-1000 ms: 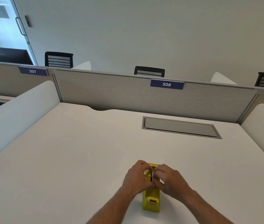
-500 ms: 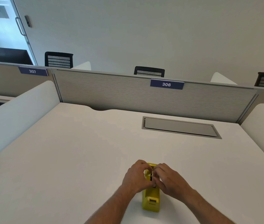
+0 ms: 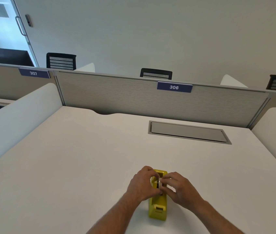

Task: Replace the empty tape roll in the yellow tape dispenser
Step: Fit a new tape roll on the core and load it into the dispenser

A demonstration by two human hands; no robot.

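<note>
Behind divider sign "306" (image 3: 174, 87), left hand (image 3: 142, 184) and right hand (image 3: 179, 188) apparently pinch the roll (image 3: 159, 182) in the yellow dispenser (image 3: 158, 206).

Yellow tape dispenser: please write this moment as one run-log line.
stage: roll removal | yellow tape dispenser: upright on desk | left hand, right hand: both pinching at roll slot | roll: mostly hidden

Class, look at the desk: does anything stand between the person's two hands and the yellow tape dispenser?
Nothing visible does. The left hand and right hand are already on the tape dispenser, pinching a small pale part in its middle slot. The desk around them holds nothing else.
</note>
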